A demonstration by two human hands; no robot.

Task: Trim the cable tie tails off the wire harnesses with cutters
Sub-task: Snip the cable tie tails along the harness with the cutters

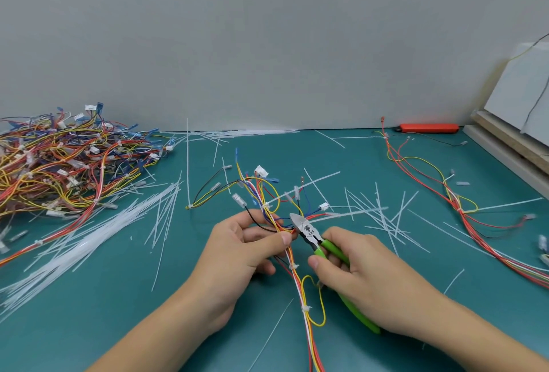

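Cutter tip close against live wires at the tie

The left hand (249, 248) pinches the wire harness (289, 255) between thumb and curled fingers just below its fan of coloured leads, while the right hand (353, 276) wraps the green handles of the diagonal cutters (309, 233), whose tip sits beside the bundle with a long white cable tie tail (335, 215) running off to the right. I judge the main risk to be a nicked red or yellow lead, since the blades lie touching or nearly touching the wires; whether the jaws are parted is too small to tell. A loose pinch could let the bundle twist into the blades, and the severed tail may fly among the trimmed tails (383, 217) on the green mat (118, 297)
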